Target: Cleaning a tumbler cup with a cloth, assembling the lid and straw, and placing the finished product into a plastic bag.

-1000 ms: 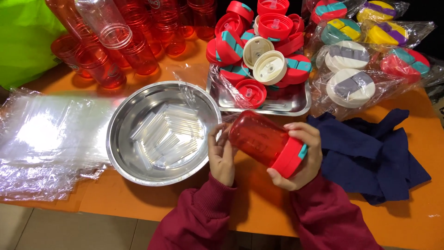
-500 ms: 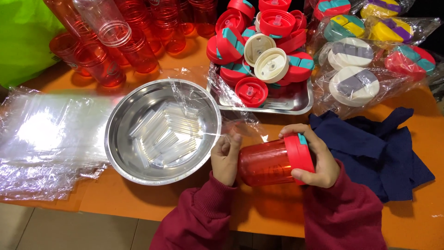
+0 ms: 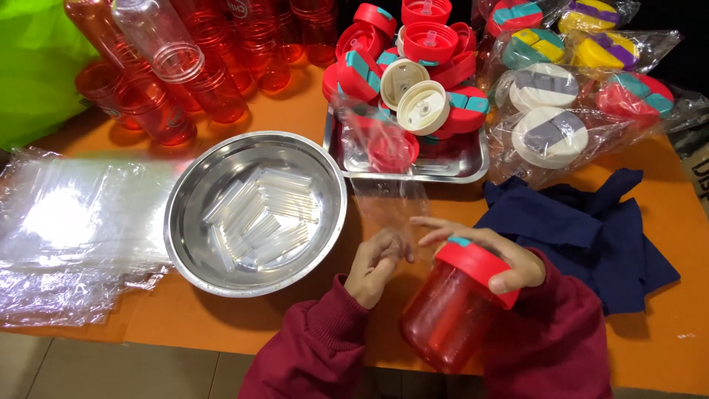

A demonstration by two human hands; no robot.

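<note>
My right hand (image 3: 491,255) grips the red lid of a red translucent bottle (image 3: 450,321), which stands tilted at the table's near edge, lid uppermost. Just left of it, my left hand (image 3: 377,262) pinches the lower edge of a clear plastic bag (image 3: 388,188). The bag stretches up over the table towards the steel tray. Both sleeves are dark red.
A steel bowl (image 3: 179,222) holding clear straws sits left of my hands. A steel tray (image 3: 450,171) piled with red and cream lids is behind. Bagged lids (image 3: 550,133) lie at back right, a blue cloth (image 3: 591,222) at right, flat clear bags (image 3: 66,229) at left, red bottles (image 3: 185,74) at back left.
The bottle went from lying across both hands to tilted upright in my right hand alone. My left hand let go of it and took hold of a clear bag.
</note>
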